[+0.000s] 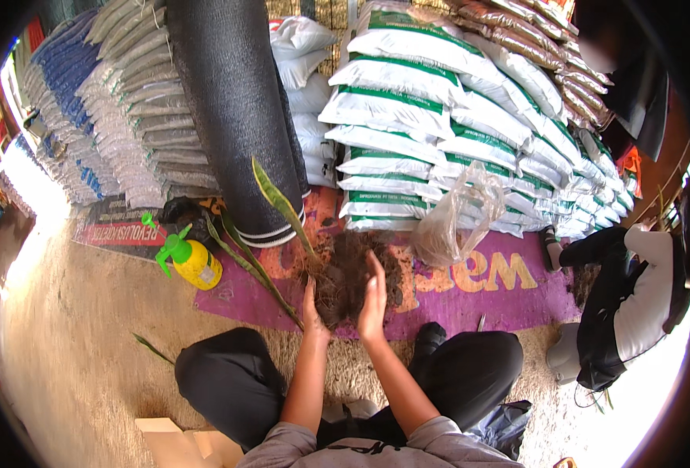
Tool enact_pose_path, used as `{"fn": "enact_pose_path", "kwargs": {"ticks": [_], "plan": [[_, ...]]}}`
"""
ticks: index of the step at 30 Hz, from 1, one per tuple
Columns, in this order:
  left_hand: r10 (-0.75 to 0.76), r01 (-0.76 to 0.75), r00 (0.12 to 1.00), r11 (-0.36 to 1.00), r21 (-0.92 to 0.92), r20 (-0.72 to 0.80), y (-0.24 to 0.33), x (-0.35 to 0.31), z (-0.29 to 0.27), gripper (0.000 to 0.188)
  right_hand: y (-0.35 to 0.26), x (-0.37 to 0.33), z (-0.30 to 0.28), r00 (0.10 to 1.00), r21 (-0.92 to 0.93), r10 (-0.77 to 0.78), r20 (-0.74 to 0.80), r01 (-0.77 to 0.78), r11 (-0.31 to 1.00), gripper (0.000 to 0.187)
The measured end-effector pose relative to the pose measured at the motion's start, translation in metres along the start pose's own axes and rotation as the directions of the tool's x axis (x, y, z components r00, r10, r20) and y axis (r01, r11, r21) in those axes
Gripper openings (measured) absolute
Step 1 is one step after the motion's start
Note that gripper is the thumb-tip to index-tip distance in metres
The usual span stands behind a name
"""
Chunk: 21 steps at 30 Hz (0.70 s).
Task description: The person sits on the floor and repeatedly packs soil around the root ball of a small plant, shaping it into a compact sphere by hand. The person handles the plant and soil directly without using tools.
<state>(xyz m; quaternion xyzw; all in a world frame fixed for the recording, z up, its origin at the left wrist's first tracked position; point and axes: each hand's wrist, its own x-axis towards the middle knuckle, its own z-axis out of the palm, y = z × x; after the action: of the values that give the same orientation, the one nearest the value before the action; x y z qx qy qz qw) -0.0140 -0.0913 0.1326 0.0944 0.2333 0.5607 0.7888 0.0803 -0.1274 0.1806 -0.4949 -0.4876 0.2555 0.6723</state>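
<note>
Together, the left hand and right hand flank dark soil, each grip wide.

The rough tan concrete floor spreads around me, a purple plastic sheet with pale orange lettering laid across its middle. Along the far side I see tall stacks of white plastic sacks with green bands, shiny brown sacks at far right, grey sacks and blue sacks at far left. Harsh daylight whitens the left and right edges
</note>
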Motion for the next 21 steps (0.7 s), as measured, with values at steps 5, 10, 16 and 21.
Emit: {"fn": "enact_pose_path", "kwargs": {"ticks": [5, 10, 16, 21], "plan": [[0.226, -0.235, 0.967, 0.970, 0.067, 0.118, -0.013, 0.002, 0.001, 0.042, 0.003, -0.013, 0.015, 0.971, -0.125, -0.108, 0.212, 0.137, 0.983, 0.058], [0.119, -0.126, 0.989, 0.990, 0.067, 0.092, -0.017, 0.012, -0.012, 0.045, 0.000, 0.001, 0.007, 0.989, 0.030, -0.078, 0.127, 0.075, 0.997, 0.056], [0.117, -0.120, 0.992, 0.990, 0.070, 0.046, -0.026, 0.001, 0.004, 0.047, 0.012, 0.011, 0.003, 0.987, 0.071, -0.010, 0.159, -0.002, 0.997, 0.058], [0.156, -0.178, 0.979, 0.967, 0.183, 0.129, -0.026, -0.005, 0.008, 0.044, 0.013, 0.005, 0.001, 0.992, 0.095, 0.007, 0.128, -0.019, 0.995, 0.041]]}}
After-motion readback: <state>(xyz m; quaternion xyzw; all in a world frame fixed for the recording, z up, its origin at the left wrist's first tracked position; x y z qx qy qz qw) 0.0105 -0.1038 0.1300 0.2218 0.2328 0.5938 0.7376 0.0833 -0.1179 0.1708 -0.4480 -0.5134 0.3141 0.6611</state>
